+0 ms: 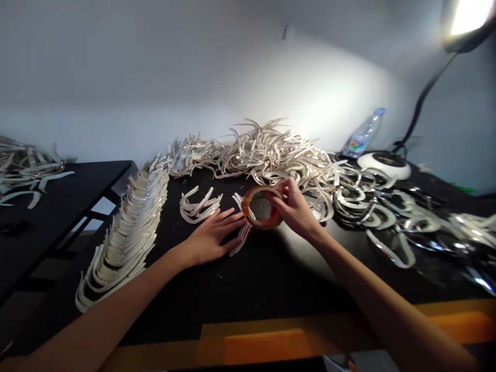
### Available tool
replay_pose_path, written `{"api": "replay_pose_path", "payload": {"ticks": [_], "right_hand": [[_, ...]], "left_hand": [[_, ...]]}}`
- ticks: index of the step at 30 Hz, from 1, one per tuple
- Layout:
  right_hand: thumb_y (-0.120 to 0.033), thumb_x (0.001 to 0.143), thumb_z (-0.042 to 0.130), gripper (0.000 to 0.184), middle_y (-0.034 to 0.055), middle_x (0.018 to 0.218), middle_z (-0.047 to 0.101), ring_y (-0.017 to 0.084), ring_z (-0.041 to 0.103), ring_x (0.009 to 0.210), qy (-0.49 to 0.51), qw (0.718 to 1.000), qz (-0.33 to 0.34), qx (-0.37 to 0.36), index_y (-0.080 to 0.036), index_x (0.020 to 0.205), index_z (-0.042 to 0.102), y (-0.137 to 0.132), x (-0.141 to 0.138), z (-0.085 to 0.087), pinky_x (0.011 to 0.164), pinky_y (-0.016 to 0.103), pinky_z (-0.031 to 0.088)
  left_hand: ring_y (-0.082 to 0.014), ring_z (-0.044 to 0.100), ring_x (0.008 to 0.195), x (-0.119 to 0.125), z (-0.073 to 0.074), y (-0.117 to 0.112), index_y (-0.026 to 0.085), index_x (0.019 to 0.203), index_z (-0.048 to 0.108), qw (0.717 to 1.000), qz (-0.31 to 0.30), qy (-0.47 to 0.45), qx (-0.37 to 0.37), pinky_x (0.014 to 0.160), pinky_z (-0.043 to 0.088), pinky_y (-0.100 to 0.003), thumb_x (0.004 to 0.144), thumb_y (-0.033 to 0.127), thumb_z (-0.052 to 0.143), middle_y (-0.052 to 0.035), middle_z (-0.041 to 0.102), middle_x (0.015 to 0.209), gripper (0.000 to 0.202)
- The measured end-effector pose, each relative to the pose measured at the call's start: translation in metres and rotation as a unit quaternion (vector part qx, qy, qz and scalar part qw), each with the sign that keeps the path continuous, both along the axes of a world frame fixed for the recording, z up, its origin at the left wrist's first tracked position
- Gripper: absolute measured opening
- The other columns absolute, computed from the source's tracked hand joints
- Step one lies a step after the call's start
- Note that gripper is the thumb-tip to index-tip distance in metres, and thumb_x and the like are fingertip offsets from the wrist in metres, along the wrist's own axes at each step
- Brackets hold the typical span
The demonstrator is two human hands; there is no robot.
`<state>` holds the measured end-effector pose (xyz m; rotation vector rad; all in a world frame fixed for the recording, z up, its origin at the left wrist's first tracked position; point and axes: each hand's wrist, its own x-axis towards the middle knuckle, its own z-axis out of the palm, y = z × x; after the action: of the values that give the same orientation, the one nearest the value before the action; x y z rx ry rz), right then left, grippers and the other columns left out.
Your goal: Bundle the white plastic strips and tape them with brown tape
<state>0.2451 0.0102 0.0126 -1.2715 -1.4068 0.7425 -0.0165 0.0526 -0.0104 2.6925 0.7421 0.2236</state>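
Observation:
My right hand [291, 206] grips a roll of brown tape [248, 209] by its right side, tilted just over the black table. Fingers spread and palm down, my left hand [215, 235] rests on or just above the tabletop with nothing in it. Its fingertips reach a few thin white strips [241, 237], partly hidden beneath the fingers and the tape roll. Just beyond that hand lies a small group of curved white strips [198, 205].
A long nested row of curved white strips [129, 227] runs along the left. Behind is a tangled heap of strips [271, 155]; glossy curved pieces [372, 206] spread right. A plastic bottle [364, 134] leans near a lamp base [383, 164]. Orange tape [267, 347] covers the front edge.

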Motion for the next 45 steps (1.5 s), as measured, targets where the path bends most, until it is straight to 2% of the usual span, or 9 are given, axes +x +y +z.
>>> {"api": "replay_pose_path", "payload": {"ticks": [3,6,10,20,25,31,34,40,45], "right_hand": [[-0.034,0.096,0.063,0.027,-0.0001,0.096,0.064,0.017,0.065,0.079,0.01,0.994,-0.066,0.092,-0.026,0.116,0.046,0.0,-0.011,-0.007,0.073,0.032,0.055],[-0.026,0.099,0.059,0.03,0.0057,0.118,0.066,0.021,0.066,0.104,-0.031,0.989,-0.038,0.14,-0.026,0.128,0.053,-0.002,-0.021,-0.014,0.098,0.038,0.053],[-0.025,0.102,0.054,0.031,0.0083,0.129,0.063,0.025,0.063,0.119,-0.067,0.984,0.016,0.165,-0.027,0.132,0.058,-0.004,-0.025,-0.021,0.106,0.043,0.05],[-0.027,0.102,0.057,0.038,0.0063,0.107,0.057,0.022,0.061,0.093,-0.223,0.948,0.06,0.219,-0.028,0.14,0.058,-0.006,-0.021,-0.024,0.085,0.038,0.056],[-0.025,0.102,0.058,0.04,0.0076,0.109,0.058,0.022,0.062,0.093,-0.285,0.929,0.1,0.214,-0.028,0.142,0.055,-0.003,-0.021,-0.019,0.084,0.037,0.055],[-0.021,0.1,0.057,0.035,0.0075,0.11,0.06,0.023,0.063,0.098,-0.294,0.925,0.118,0.209,-0.026,0.135,0.059,0.004,-0.023,-0.016,0.086,0.035,0.054],[-0.016,0.097,0.057,0.04,0.0071,0.107,0.059,0.023,0.063,0.097,-0.299,0.925,0.112,0.205,-0.026,0.136,0.058,0.004,-0.022,-0.016,0.085,0.035,0.054],[-0.022,0.099,0.058,0.034,0.0057,0.104,0.057,0.022,0.061,0.092,-0.274,0.935,0.114,0.194,-0.027,0.133,0.06,0.001,-0.021,-0.016,0.082,0.034,0.054],[-0.021,0.098,0.061,0.035,0.0045,0.101,0.058,0.021,0.061,0.09,-0.207,0.952,0.064,0.218,-0.027,0.132,0.063,-0.005,-0.023,-0.016,0.082,0.035,0.053]], "left_hand": [[-0.0283,0.024,0.16,0.0,-0.001,0.001,0.038,0.16,0.039,1.0,0.006,0.011,-0.011,0.132,0.009,-0.056,0.106,0.059,0.045,0.0029,0.036,0.169,0.058],[-0.0285,0.027,0.159,0.0,-0.002,0.002,0.035,0.159,0.041,1.0,0.015,0.002,-0.015,0.132,0.011,-0.055,0.103,0.059,0.051,0.0004,0.038,0.168,0.062],[-0.0293,0.035,0.155,0.0,-0.004,0.004,0.032,0.156,0.045,0.999,0.016,-0.039,-0.016,0.132,0.015,-0.055,0.099,0.056,0.06,-0.0036,0.043,0.166,0.063],[-0.035,0.048,0.144,0.001,-0.013,0.006,0.028,0.165,0.021,0.994,0.055,-0.09,-0.022,0.127,0.026,-0.058,0.091,0.053,0.07,-0.009,0.054,0.156,0.092],[-0.036,0.054,0.14,0.001,-0.012,0.005,0.029,0.16,0.034,0.993,0.054,-0.099,-0.018,0.124,0.032,-0.058,0.091,0.055,0.069,-0.0093,0.055,0.154,0.082],[-0.035,0.032,0.156,0.003,-0.013,0.018,0.028,0.168,0.005,0.981,0.028,-0.173,-0.082,0.127,0.03,-0.053,0.081,0.05,0.083,-0.0133,0.025,0.173,0.119],[-0.0343,0.027,0.158,0.007,-0.012,0.029,0.027,0.168,-0.004,0.976,0.003,-0.172,-0.134,0.128,0.027,-0.053,0.073,0.048,0.089,-0.0156,0.023,0.173,0.135],[-0.0405,0.019,0.16,0.015,-0.011,0.042,0.026,0.168,0.016,0.991,0.014,-0.089,-0.103,0.129,0.02,-0.061,0.066,0.058,0.09,-0.0157,0.019,0.174,0.13],[-0.0386,0.037,0.153,0.018,-0.009,0.041,0.025,0.164,0.027,0.996,-0.014,-0.063,-0.055,0.129,0.018,-0.061,0.074,0.06,0.084,-0.0139,0.034,0.169,0.112]]}}
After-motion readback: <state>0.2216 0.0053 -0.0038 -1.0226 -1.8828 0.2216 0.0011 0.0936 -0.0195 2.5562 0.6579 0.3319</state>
